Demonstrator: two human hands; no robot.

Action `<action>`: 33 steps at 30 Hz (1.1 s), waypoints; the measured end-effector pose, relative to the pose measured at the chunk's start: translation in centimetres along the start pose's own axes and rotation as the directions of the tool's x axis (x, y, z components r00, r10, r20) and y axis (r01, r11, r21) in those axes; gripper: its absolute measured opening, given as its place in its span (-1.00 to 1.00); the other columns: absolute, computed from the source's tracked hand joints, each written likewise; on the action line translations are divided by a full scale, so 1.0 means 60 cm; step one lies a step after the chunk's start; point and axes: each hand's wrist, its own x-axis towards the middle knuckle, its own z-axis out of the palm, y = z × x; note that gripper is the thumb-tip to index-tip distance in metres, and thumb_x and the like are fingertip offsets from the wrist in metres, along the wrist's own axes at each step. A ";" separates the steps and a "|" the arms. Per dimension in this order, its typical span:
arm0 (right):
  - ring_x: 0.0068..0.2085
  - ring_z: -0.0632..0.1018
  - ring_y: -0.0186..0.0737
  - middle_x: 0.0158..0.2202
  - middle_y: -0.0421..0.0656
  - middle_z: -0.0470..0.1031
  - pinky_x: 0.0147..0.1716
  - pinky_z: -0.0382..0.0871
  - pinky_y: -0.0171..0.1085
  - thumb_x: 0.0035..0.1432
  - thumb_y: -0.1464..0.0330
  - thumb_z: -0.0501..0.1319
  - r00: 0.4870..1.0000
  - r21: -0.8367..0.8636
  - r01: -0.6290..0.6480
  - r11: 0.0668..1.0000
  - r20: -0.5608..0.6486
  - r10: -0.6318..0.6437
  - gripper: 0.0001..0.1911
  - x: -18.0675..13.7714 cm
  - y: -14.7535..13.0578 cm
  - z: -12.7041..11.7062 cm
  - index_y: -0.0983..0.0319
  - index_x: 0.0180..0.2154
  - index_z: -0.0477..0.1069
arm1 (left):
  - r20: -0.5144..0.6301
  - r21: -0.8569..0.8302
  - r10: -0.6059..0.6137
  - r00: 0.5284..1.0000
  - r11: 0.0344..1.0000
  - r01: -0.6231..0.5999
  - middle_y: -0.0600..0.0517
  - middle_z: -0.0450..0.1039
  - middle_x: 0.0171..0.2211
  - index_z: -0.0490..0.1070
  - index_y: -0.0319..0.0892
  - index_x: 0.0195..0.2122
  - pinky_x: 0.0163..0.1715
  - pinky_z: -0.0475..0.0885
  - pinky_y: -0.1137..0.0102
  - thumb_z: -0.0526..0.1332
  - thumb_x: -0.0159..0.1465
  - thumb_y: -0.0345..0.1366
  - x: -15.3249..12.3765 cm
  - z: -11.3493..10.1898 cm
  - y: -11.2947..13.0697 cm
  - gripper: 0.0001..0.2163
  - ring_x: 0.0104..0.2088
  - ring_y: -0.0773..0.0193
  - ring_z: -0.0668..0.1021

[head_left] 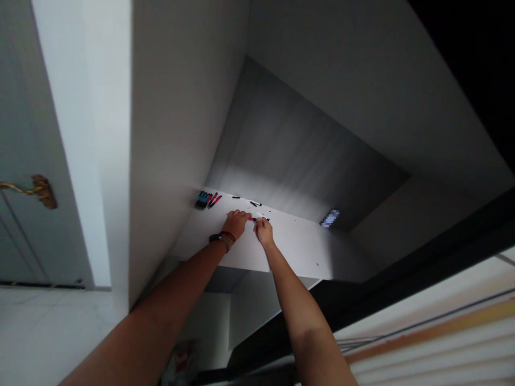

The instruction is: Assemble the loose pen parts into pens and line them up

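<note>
Over the white shelf (237, 252), my left hand (237, 223) is closed on a pinkish-red pen (252, 219). The pen's exposed stretch crosses the small gap between my two hands. My right hand (264, 232) has its fingers pinched at the pen's other end; its tip is mostly hidden by them. Left of my hands, several blue, red and black pens (207, 200) lie side by side against the shelf's left wall. Behind my hands rest a short black piece (236, 197) and more black pieces (255, 203), too small to tell apart.
A lit phone-like screen (330, 219), blurred out, leans at the back right of the shelf. Cabinet walls enclose the shelf, with a grey back panel (289, 145). Far left stands a door with a brass handle (43, 191). Small dark bits (317, 264) lie near the front edge.
</note>
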 end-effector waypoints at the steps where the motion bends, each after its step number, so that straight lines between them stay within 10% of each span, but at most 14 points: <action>1: -0.48 0.47 -0.19 -0.59 -0.24 0.44 -0.35 0.33 -0.27 0.31 0.04 -0.05 1.000 0.014 -0.012 1.000 -0.012 0.013 -0.59 0.000 0.000 0.000 0.13 -0.41 0.34 | -0.004 -0.001 -0.005 1.000 1.000 0.005 -0.13 0.53 -0.06 0.46 -0.14 0.11 -0.03 0.27 0.14 -0.02 0.37 -0.51 0.000 0.000 0.000 -0.60 -0.05 0.01 0.46; 22: -0.45 0.51 -0.22 -0.58 -0.21 0.50 -0.36 0.32 -0.33 0.31 0.10 0.01 0.998 -0.092 -0.058 0.994 -0.026 0.056 -0.56 -0.007 -0.021 -0.010 0.18 -0.48 0.41 | -0.044 0.052 -0.072 0.996 0.996 0.074 -0.19 0.55 -0.26 0.52 -0.27 -0.19 -0.14 0.28 0.18 0.03 0.44 -0.05 -0.006 -0.029 0.022 -0.60 -0.17 -0.01 0.53; 33: -0.47 0.51 -0.23 -0.57 -0.20 0.51 -0.39 0.33 -0.34 0.25 0.13 0.05 0.999 -0.071 -0.045 0.996 -0.023 0.044 -0.62 -0.008 -0.014 -0.008 0.19 -0.47 0.43 | -0.027 0.052 -0.123 0.992 0.991 0.124 -0.24 0.41 0.08 0.20 -0.33 0.32 0.02 0.37 0.25 -0.05 0.32 -0.60 0.012 0.008 -0.019 -0.47 0.05 0.04 0.44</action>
